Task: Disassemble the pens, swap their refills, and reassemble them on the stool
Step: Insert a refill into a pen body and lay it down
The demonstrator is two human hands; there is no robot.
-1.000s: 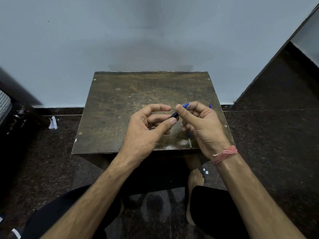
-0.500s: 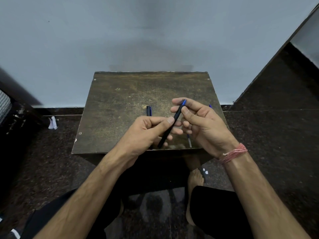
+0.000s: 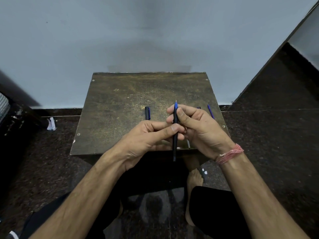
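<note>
Basically both hands, left hand and right hand, pinch closed on one black pen above the stool front edge, blue tip pointing away, another pen part lying just behind the left hand.

The square brown wooden stool stands against the pale grey wall. Over the stool's near edge, the left hand sits left of the right hand, the slim black pen with a blue tip between them, tip pointing at the wall. On the stool, a short black pen cap lies just behind the left hand; a thin blue refill lies by the right edge.
</note>
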